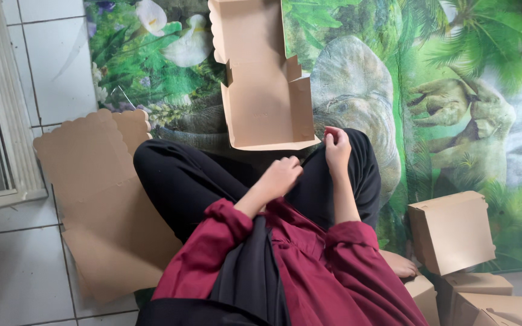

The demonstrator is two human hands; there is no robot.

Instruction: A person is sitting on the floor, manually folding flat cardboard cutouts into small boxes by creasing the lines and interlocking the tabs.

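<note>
A half-folded cardboard box lies open on the mat just beyond the knees; both hands, left and right, hover loosely curled, holding nothing. Folded boxes stack right; flat blanks wait left.

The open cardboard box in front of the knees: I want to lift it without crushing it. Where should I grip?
Probably the open cardboard box by its near wall, from the knee side: both hands, left hand and right hand, sit nearest that edge, which stands upright.
</note>
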